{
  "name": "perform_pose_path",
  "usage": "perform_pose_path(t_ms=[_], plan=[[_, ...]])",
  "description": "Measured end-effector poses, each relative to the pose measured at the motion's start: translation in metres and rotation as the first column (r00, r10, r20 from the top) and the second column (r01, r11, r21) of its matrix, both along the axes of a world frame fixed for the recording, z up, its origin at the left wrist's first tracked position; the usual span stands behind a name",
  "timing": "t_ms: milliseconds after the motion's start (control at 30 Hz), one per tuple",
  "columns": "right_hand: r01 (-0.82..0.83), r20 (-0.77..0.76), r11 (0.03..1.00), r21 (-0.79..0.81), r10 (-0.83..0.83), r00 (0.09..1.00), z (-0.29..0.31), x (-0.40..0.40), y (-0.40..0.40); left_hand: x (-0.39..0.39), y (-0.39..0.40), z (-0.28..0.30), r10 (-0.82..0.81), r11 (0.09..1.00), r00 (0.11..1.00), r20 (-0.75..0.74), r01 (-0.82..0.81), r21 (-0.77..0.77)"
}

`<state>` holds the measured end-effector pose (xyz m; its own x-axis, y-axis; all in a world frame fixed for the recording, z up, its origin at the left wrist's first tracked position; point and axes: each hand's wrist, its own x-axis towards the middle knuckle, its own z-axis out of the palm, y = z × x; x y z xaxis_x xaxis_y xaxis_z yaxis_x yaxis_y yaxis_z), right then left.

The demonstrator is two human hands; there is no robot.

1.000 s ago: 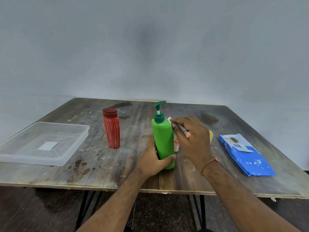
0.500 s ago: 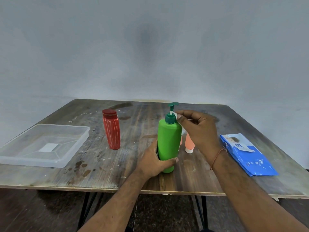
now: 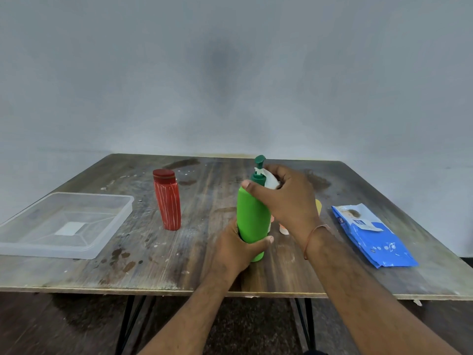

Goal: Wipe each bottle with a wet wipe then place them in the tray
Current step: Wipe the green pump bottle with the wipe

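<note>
Left hand (image 3: pixel 236 249) grips green plastic pump bottle (image 3: pixel 252 216) near table's (image 3: pixel 179 272) front edge; right hand (image 3: pixel 286 198) clutches white wet wipe (image 3: pixel 271 181), scrubbing neck. Next, probably: clear plastic tray (image 3: pixel 110 242), left edge.

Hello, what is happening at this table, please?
A person is cleaning a green pump bottle. The left hand holds its lower body, and the right hand presses a white wet wipe to its neck. The red bottle stands on the table; the clear tray holds no bottle yet.
</note>
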<state>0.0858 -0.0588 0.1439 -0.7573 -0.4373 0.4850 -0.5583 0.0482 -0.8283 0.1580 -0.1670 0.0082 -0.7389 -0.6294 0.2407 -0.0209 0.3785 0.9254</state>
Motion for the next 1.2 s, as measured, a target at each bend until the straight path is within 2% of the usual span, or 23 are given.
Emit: perform_pose_path(t_ms=[133,333,500,733,933,1000,1100,1200], plan=[[0.058,-0.087,0.997,0.050,-0.054,0.995,0.002,0.003,-0.003,-0.003,0.002,-0.005,0.031,1.000,0.999,-0.044,-0.030,0.001],[0.052,-0.002,0.999,-0.004,-0.052,0.999,0.000,-0.002,-0.001,-0.001,0.009,-0.009,0.082,0.996,0.987,-0.136,-0.084,-0.009],[0.048,0.025,0.997,-0.057,-0.046,0.999,-0.005,0.001,-0.003,0.007,0.025,-0.011,0.116,0.993,0.983,-0.142,-0.116,0.005],[-0.003,0.044,0.996,-0.090,0.007,0.999,-0.007,0.000,0.000,0.014,0.038,-0.012,0.214,0.947,0.966,-0.142,-0.241,-0.213],[-0.027,0.001,0.997,-0.074,0.028,1.000,-0.006,-0.005,-0.007,0.011,0.038,-0.012,0.238,0.884,0.971,-0.030,-0.230,-0.406],[-0.058,-0.021,0.997,-0.047,0.057,0.998,-0.005,-0.008,-0.008,0.008,0.036,-0.010,0.159,0.921,0.986,-0.040,-0.163,-0.353],[-0.152,-0.002,0.988,-0.026,0.152,0.988,-0.003,-0.015,-0.007,0.003,0.029,-0.006,-0.052,0.993,0.986,-0.160,0.034,-0.110],[-0.224,0.008,0.974,-0.021,0.225,0.974,-0.004,-0.022,-0.005,0.007,0.011,0.000,-0.132,0.989,0.980,-0.149,0.139,0.042]])
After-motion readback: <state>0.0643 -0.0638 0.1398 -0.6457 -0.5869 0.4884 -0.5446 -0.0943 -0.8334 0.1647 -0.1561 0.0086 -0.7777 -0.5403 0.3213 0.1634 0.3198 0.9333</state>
